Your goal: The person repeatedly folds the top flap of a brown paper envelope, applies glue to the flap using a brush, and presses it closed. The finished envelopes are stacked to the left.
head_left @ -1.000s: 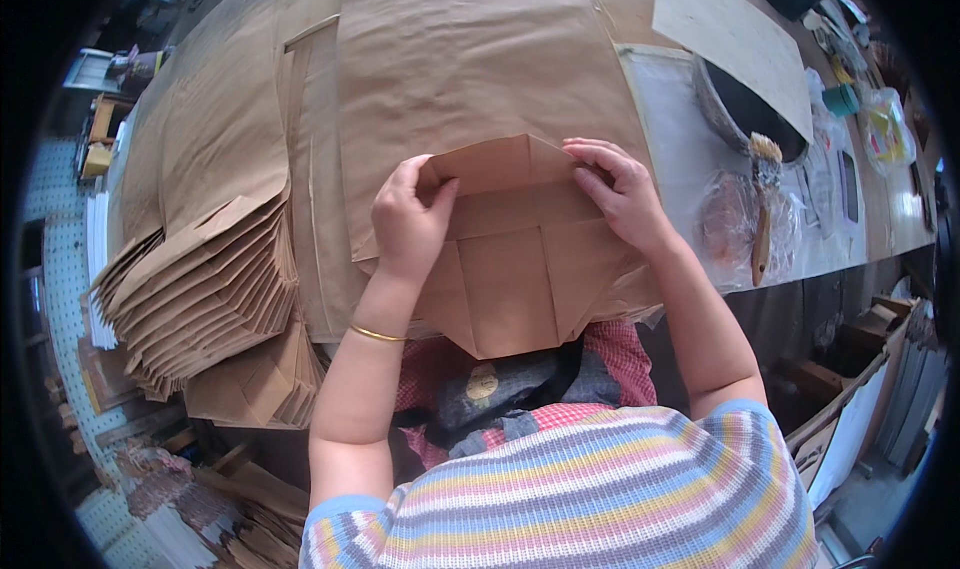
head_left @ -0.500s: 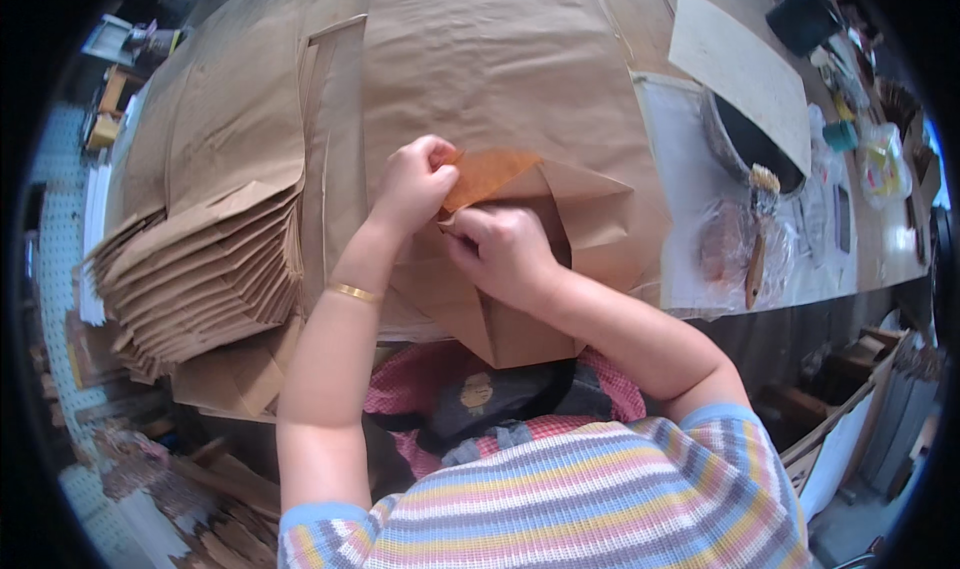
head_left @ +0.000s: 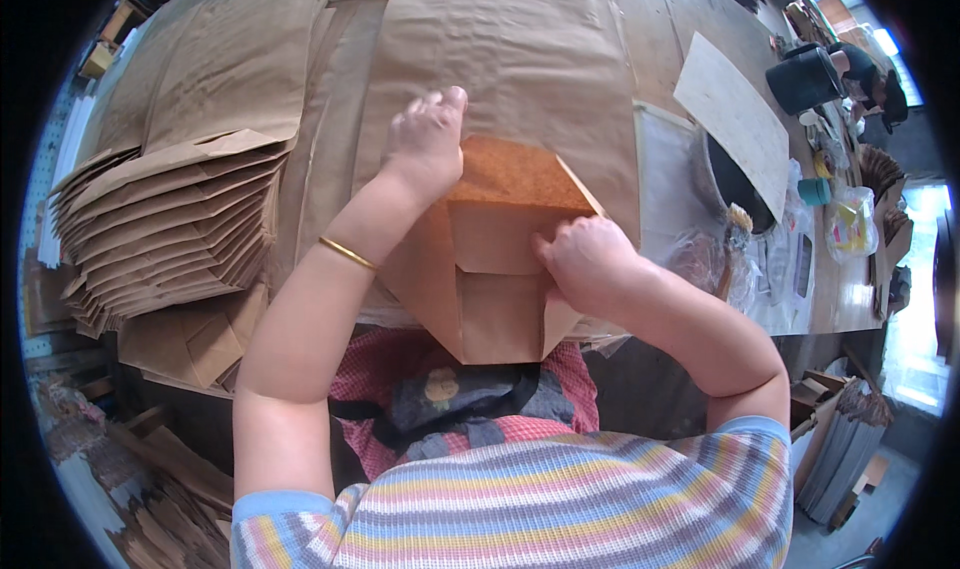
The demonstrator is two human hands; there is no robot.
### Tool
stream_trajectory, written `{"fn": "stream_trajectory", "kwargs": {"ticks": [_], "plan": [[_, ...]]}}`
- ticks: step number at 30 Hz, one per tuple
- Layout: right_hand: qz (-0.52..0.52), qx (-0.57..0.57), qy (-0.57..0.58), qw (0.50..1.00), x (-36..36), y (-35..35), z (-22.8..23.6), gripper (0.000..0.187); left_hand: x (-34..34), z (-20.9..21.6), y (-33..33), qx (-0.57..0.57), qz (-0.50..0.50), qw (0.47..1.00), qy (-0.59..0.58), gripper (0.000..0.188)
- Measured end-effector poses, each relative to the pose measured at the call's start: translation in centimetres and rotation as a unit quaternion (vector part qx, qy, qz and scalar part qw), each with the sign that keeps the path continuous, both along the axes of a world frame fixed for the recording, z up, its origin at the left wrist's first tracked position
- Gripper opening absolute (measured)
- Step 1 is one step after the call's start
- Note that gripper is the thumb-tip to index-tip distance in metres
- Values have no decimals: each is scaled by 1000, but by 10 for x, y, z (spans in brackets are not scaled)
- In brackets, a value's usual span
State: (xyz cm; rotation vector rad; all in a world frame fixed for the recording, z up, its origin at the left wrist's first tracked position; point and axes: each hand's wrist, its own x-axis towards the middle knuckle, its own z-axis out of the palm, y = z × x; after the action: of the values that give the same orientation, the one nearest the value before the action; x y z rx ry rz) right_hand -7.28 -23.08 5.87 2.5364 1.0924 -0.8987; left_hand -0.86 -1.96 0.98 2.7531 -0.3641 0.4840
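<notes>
A brown paper bag (head_left: 500,314) lies in front of me, its end folded into an angular shape with a flat panel in the middle. The far flap has a damp-looking orange-brown strip (head_left: 515,174). My left hand (head_left: 428,141), a gold bangle on its wrist, is at the strip's left edge with its fingers curled and slightly blurred; whatever may be inside them is hidden. At the bag's right side, my right hand (head_left: 590,264) is closed on the folded paper, the index fingertip against the middle panel.
A fanned stack of folded paper bags (head_left: 180,239) sits at left. Large brown paper sheets (head_left: 500,49) cover the table beyond. On the right are a brush (head_left: 738,234), a dark basin (head_left: 735,174) partly under a pale board (head_left: 735,119), a black bucket (head_left: 803,77) and clear plastic.
The bag's end now lies spread and squared, with the orange-brown strip more exposed. My left hand has moved slightly away from me; my right hand has gone right to the bag's side.
</notes>
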Motion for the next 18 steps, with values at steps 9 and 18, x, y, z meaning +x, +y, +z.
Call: {"fn": "stream_trajectory", "kwargs": {"ticks": [9, 18], "plan": [[-48, -130, 17, 990, 17, 36, -6, 55, -89, 1, -72, 318, -66, 888, 325, 18], [-188, -38, -107, 976, 8, -39, -24, 61, -85, -4, 15, 281, -4, 903, 325, 55]]}}
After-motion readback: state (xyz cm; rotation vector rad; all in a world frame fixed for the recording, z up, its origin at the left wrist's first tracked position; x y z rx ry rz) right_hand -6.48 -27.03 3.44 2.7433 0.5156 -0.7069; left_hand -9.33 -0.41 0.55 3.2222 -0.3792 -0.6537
